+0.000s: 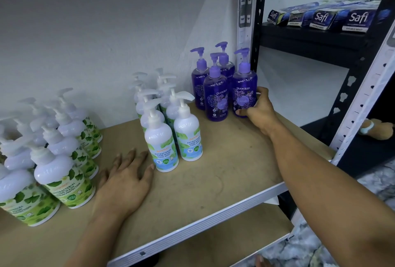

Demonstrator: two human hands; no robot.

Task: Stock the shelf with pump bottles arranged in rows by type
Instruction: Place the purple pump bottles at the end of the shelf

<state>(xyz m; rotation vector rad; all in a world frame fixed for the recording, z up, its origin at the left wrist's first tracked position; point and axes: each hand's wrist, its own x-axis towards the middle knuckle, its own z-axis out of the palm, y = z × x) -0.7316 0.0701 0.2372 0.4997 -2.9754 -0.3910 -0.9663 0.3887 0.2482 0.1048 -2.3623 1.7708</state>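
On shelf, back right corner: right grip grasps a purple bottle low on its body. Thumb lies on the label side, fingers curl round the far side. Bottle is upright, base on the shelf, just beside the black post at the shelf's right end. Label reads "guardian".

3 more purple bottles stand upright in the same corner, just left of and behind the held one, close together, pumps pointing left.

Mid shelf: mint bottles, white w/ blue-green labels ("COOL MINT"), in 2 rows running front to back toward the wall. All upright, white pumps.

Left end of shelf: green bottles, white w/ green leaf labels, also in rows front to back, reaching the frame's left edge.

Left grip is released: palm down, flat on bare shelf, fingers straight and spread, holding nothing. It lies between green and mint bottles, toward the shelf's front. Thumb tip is just beside the front mint bottle; contact can't be told.

Right of and above the shelf, past the post, Safi boxes sit in a row on a dark rack.
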